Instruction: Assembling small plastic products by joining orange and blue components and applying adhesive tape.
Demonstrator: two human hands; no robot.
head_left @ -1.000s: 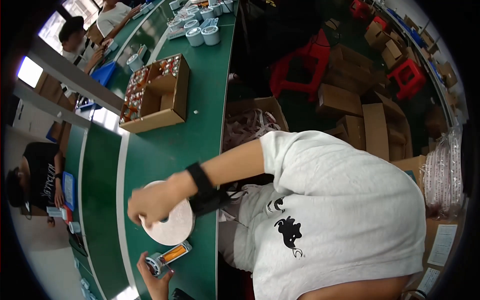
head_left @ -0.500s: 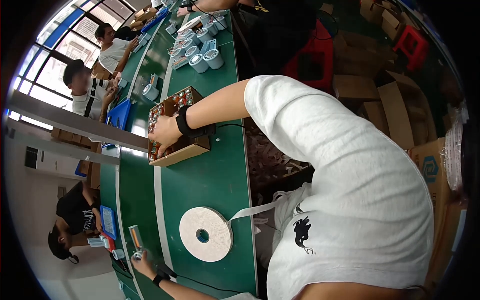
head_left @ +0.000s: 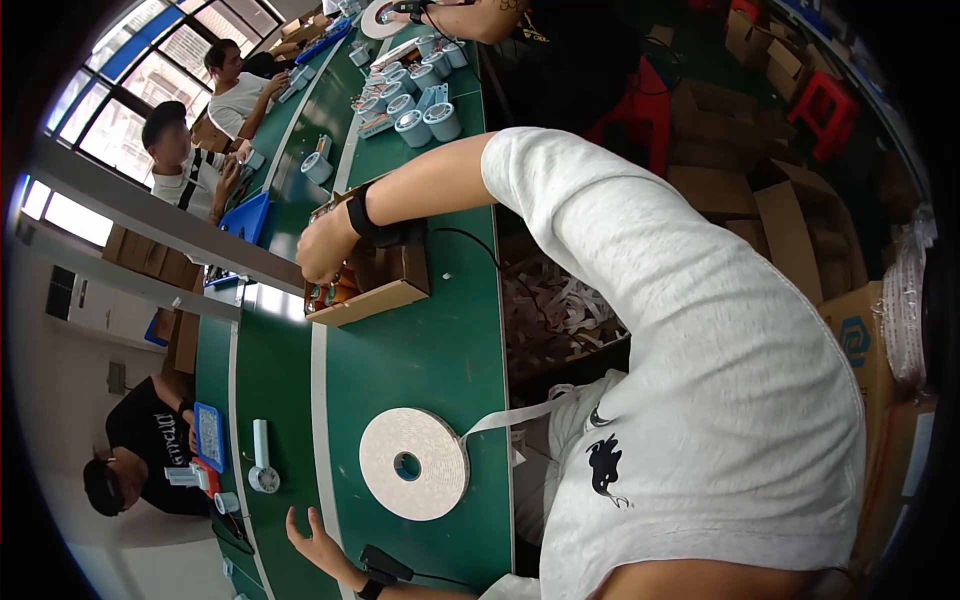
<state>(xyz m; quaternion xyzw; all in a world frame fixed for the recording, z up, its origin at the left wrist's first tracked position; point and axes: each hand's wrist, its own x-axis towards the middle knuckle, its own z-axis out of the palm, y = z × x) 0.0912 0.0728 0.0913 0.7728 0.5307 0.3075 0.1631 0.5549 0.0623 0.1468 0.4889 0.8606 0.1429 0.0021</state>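
Observation:
My right hand [head_left: 328, 245] reaches over an open cardboard box [head_left: 378, 302], its fingers curled down at the far side. Whatever they grip is hidden. Orange-brown cylinders [head_left: 335, 292], which look like battery cells, stand inside; part of the box shows bare cardboard. My left hand [head_left: 322, 550], low in the view, is open and holds nothing, its fingers apart. Beyond it, a pale handheld fan [head_left: 262, 465] with a straight handle and round head lies on the green work surface. A large white tape roll [head_left: 400, 480] lies flat between my two arms, with a strip trailing toward my body.
Several light-blue fan bodies [head_left: 400, 105] crowd the upper part of the bench [head_left: 420, 370]. A grey post [head_left: 170, 225] crosses beside the box. A black plug-like piece [head_left: 385, 563] with a cable lies near my left wrist. Co-workers sit across the bench; paper strips [head_left: 550, 300] fill a bin.
My left hand has let go of the fan and drawn back toward me, opening. The fan now lies on the surface. My right hand remains at the box, its fingers shifted.

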